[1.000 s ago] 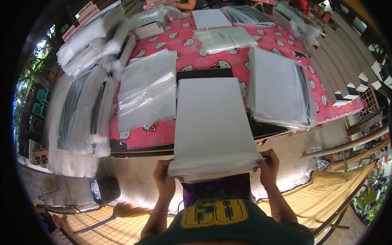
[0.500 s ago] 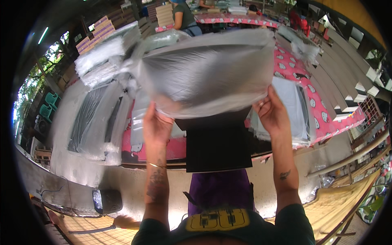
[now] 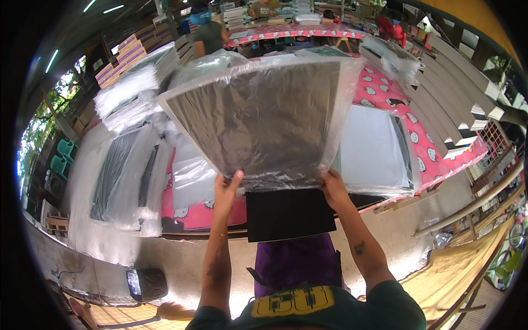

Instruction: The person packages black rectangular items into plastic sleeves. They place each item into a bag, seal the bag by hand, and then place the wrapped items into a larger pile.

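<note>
I hold a large clear plastic bag with a dark sheet inside (image 3: 264, 115) raised up in front of me, tilted flat toward the camera. My left hand (image 3: 226, 190) grips its near left edge. My right hand (image 3: 332, 188) grips its near right edge. Below the hands a black board (image 3: 290, 213) lies at the near edge of a table with a pink patterned cloth (image 3: 393, 102).
A stack of bagged white sheets (image 3: 374, 146) lies on the table at right, clear bags (image 3: 192, 176) at left. Piles of plastic-wrapped goods (image 3: 124, 99) sit further left. A person in a dark shirt (image 3: 208, 34) stands beyond the table. A small dark device (image 3: 146, 283) lies on the floor.
The bag went from lying flat on the table to being lifted; since half a second ago it has risen higher and tipped so its dark underside faces me.
</note>
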`<state>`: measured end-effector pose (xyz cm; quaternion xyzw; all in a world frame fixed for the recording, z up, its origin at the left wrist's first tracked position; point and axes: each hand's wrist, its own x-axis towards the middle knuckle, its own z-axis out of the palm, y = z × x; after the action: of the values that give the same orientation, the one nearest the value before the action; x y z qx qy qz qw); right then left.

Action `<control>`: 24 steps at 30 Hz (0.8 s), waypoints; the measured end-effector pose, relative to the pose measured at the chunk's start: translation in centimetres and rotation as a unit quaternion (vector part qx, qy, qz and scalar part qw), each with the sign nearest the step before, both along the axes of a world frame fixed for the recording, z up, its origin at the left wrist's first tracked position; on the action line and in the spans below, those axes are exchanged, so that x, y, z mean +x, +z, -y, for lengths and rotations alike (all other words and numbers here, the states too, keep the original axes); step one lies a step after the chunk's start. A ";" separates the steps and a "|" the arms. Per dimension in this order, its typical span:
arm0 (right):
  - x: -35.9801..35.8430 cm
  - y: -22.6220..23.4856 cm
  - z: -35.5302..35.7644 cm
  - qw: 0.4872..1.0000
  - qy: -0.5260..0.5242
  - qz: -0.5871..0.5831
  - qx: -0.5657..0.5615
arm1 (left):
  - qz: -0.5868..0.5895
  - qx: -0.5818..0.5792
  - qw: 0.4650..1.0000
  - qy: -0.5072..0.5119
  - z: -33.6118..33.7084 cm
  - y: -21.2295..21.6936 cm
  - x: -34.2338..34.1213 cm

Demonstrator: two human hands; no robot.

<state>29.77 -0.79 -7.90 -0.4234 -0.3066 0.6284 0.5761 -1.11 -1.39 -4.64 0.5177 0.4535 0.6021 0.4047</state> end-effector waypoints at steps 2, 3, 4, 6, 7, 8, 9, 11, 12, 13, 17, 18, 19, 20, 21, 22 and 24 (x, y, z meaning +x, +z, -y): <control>0.8 0.2 -0.1 0.996 0.006 0.080 0.033 | -0.013 0.030 0.999 0.039 -1.1 0.3 0.1; 1.6 0.2 -0.3 0.991 0.003 0.120 0.050 | 0.055 0.069 0.996 0.031 -1.5 1.8 1.2; 2.6 0.2 -0.1 0.989 -0.058 0.112 0.078 | 0.124 0.101 0.987 0.019 -1.4 4.4 3.3; 3.7 0.7 0.7 0.973 -0.163 0.094 0.134 | 0.212 0.107 0.971 -0.001 -1.6 7.2 6.1; 3.3 1.9 1.2 0.970 -0.179 0.018 0.163 | 0.229 0.087 0.970 -0.003 -1.5 8.2 6.5; 3.0 3.2 1.9 0.962 -0.191 -0.059 0.188 | 0.246 0.067 0.967 -0.002 -1.6 8.8 7.0; 2.8 4.8 2.5 0.946 -0.205 -0.133 0.212 | 0.251 0.042 0.966 -0.048 -2.0 9.0 8.4; 1.9 7.1 3.0 0.926 -0.245 -0.193 0.214 | 0.123 0.033 0.992 -0.011 -3.1 8.6 12.5; 2.2 7.8 2.4 0.912 -0.301 -0.160 0.228 | 0.050 -0.017 0.997 -0.053 -3.5 8.1 14.3; 3.2 8.2 1.7 0.893 -0.357 -0.126 0.242 | 0.023 0.025 0.997 -0.070 -3.3 7.6 16.8; 11.5 4.3 -0.9 0.862 -0.416 -0.206 0.201 | 0.054 -0.129 0.925 -0.354 0.9 1.8 20.4; 11.5 4.2 -0.8 0.856 -0.441 -0.185 0.197 | 0.035 -0.125 0.923 -0.362 2.3 0.1 19.4; 11.7 4.0 -0.4 0.847 -0.469 -0.161 0.193 | 0.036 -0.077 0.944 -0.320 2.9 -1.6 17.8; 12.3 3.5 -0.4 0.828 -0.513 -0.147 0.171 | 0.037 -0.029 0.958 -0.282 3.3 -2.6 15.7; 13.4 2.6 -0.2 0.803 -0.562 -0.129 0.147 | -0.151 0.012 0.973 -0.175 2.6 -1.5 12.6; 14.3 1.5 0.2 0.798 -0.585 -0.073 0.124 | -0.282 0.084 0.955 -0.043 1.8 -1.0 9.3; 17.6 -1.7 0.4 0.826 -0.559 -0.023 0.073 | -0.330 0.058 0.938 0.090 -0.6 -1.8 2.0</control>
<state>47.37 -1.15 -9.57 -0.4643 -0.0490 0.1844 0.8649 0.93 -0.77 -6.43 0.6672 0.5705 0.4562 0.1456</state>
